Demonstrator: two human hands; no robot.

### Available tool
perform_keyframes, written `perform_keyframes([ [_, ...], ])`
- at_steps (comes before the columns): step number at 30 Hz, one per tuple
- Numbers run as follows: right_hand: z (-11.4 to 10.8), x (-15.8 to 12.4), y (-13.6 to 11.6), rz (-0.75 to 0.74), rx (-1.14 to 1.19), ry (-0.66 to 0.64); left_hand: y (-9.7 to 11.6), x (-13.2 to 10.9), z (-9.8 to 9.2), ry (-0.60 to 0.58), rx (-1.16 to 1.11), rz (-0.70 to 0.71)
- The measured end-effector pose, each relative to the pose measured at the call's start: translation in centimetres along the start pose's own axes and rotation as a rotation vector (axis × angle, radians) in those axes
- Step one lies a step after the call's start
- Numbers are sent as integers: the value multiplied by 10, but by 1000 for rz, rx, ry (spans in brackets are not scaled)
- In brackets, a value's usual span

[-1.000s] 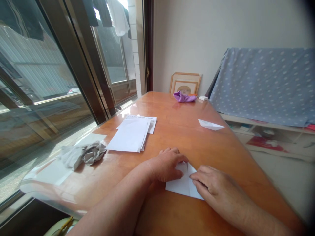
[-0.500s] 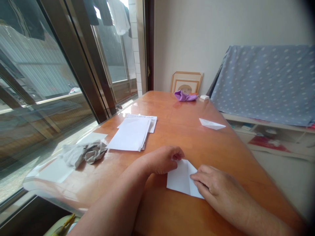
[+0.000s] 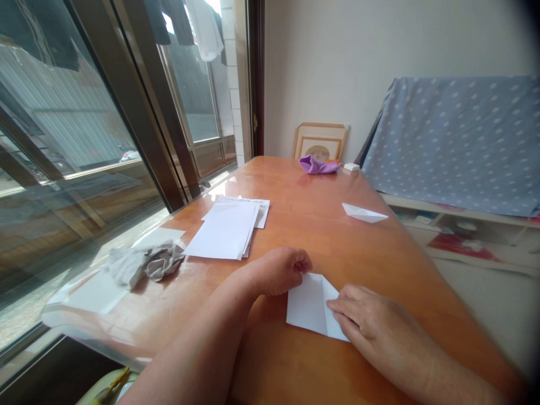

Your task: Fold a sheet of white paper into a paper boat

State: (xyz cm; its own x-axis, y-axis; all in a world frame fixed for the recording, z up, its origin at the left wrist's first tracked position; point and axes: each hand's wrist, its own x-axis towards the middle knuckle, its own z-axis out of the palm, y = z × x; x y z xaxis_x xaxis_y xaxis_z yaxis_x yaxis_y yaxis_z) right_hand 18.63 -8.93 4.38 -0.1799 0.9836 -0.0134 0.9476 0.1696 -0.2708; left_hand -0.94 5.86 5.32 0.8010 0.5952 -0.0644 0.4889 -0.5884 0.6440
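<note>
A white sheet of paper [image 3: 310, 306] lies on the table in front of me, with a crease down its middle and a slanted upper right edge. My left hand [image 3: 282, 270] is closed at its upper left corner, fingers curled in and thumb side against the paper; the fingertips are partly hidden. At the right side, my right hand [image 3: 371, 318] has its thumb and fingers pressed together on the paper near the crease, covering that edge. Farther off to the right is a folded white paper piece [image 3: 365, 213], pointed at both ends.
On the wooden table [image 3: 291, 219] a stack of white paper [image 3: 223, 230] lies left of my hands. Beside it is a crumpled grey cloth [image 3: 162, 260]. A purple cloth [image 3: 317, 165] and a small white box [image 3: 351, 167] sit at the far end. Glass doors [image 3: 76, 129] stand along the left.
My left hand has shifted slightly up and to the left along the paper's top corner. My right hand and the paper stay nearly in place.
</note>
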Motion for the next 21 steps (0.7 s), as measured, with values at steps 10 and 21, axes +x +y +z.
perform_keyframes([
  [10, -3, -6, -4, -31, -11, 24, 12, -4, 11, 81, 213, 78],
  [21, -10, -7, -8, -42, 31, 21, 29, -10, 23, 94, 494, 135],
])
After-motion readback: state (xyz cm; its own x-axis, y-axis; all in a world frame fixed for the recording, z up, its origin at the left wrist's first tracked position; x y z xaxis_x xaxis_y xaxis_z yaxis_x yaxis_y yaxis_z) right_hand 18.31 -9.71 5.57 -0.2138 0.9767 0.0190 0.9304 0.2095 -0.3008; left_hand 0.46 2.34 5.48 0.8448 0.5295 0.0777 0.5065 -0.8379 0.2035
